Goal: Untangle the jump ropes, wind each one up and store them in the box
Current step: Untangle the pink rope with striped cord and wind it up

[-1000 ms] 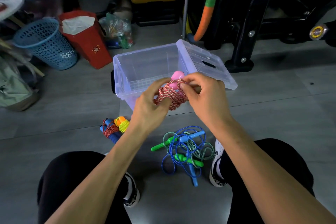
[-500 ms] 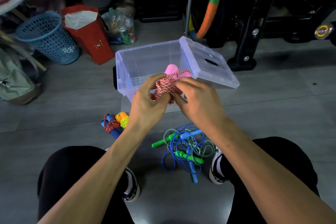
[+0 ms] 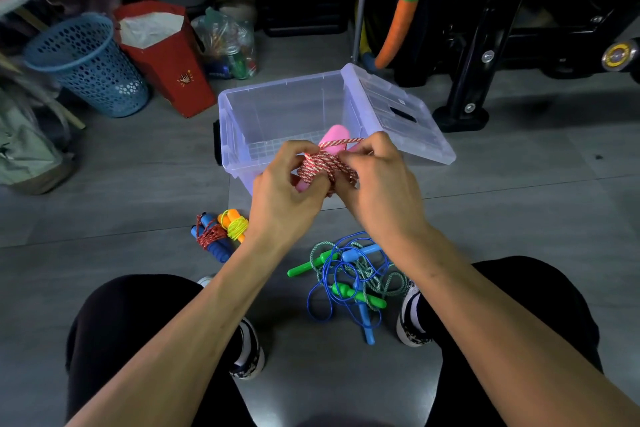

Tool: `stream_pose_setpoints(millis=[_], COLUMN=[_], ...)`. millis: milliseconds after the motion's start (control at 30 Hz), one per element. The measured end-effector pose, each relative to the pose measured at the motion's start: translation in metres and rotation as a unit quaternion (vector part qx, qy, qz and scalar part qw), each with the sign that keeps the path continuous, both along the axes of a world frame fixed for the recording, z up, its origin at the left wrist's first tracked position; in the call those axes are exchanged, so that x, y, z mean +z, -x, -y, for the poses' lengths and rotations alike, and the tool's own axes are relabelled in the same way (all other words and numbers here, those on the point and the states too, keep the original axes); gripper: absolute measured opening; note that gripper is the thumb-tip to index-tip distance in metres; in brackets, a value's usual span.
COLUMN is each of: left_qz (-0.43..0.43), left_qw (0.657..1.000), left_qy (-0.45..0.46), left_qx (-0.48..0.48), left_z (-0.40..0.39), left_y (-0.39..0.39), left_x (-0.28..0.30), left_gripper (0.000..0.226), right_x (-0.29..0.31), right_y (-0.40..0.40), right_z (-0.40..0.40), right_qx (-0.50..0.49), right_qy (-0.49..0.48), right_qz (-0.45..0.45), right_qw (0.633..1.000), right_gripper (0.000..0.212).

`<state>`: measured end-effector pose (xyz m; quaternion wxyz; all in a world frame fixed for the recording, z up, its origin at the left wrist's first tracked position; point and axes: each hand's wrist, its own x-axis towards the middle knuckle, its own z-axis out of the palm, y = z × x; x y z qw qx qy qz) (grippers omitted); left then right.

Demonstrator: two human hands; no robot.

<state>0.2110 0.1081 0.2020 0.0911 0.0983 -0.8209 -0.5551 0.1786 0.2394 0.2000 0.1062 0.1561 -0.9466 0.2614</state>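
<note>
1. Both hands are working a red-and-white braided jump rope (image 3: 325, 165), holding it in the air just in front of the clear plastic box (image 3: 277, 114), above its near rim.
2. Left hand (image 3: 282, 198): fingers curled around the bundle of coils and the lower end of the pink handles (image 3: 332, 137), clamping the bundle, most likely so the turns are not slipping loose.
3. Right hand (image 3: 377, 187): thumb and fingertips pinching a strand that is running taut across the top of the pink handles. Judging by the tension, it is laying another turn around the bundle or tucking the tail.
4. The box is sitting open on the floor; its lid (image 3: 408, 121) is leaning off the right side of the box. I cannot see anything stored inside it.
5. Front-left of the box, two wound bundles are lying side by side, touching: a blue-handled rope (image 3: 211, 237) and an orange-handled rope with yellow cord (image 3: 235, 227). Presumably they are waiting for the box.
6. Nearer than the box and slightly right, between the shoes, a blue rope (image 3: 332, 274) and a green rope (image 3: 367, 274) are lying knotted together, not yet separated.
7. Judgement: roughly halfway through; the tangle is the hard part remaining.
</note>
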Motion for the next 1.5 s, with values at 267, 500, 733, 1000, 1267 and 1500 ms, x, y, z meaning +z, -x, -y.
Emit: stream_pose_setpoints(millis=[267,500,733,1000,1267,1500], left_qz=[-0.022,-0.039,-0.065,-0.032,-0.033,-0.017], left_qw=[0.999,0.999,0.997,0.997,0.998,0.997], left_qy=[-0.013,0.005,-0.002,-0.058,-0.03,-0.03], left_qx=[-0.021,-0.037,-0.042,-0.045,-0.042,-0.075], left_z=[-0.003,0.0,0.005,0.008,0.01,0.007], left_y=[0.001,0.005,0.007,0.006,0.004,-0.001], left_x=[-0.001,-0.005,-0.003,0.001,-0.002,0.001], left_gripper=[0.029,0.03,0.027,0.022,0.023,0.021], right_x=[-0.002,0.004,0.013,0.002,-0.001,0.005], right_y=[0.006,0.008,0.008,0.013,0.01,0.009], right_z=[-0.003,-0.006,-0.007,-0.016,-0.015,-0.018], right_qx=[0.025,0.023,0.045,0.095,0.128,0.1], right_qy=[0.081,0.156,0.204,0.119,0.146,0.115], right_qz=[0.024,0.17,0.205,0.048,0.097,0.106], right_qw=[0.996,0.973,0.956,0.987,0.976,0.983], right_gripper=[0.022,0.027,0.023,0.026,0.024,0.033])
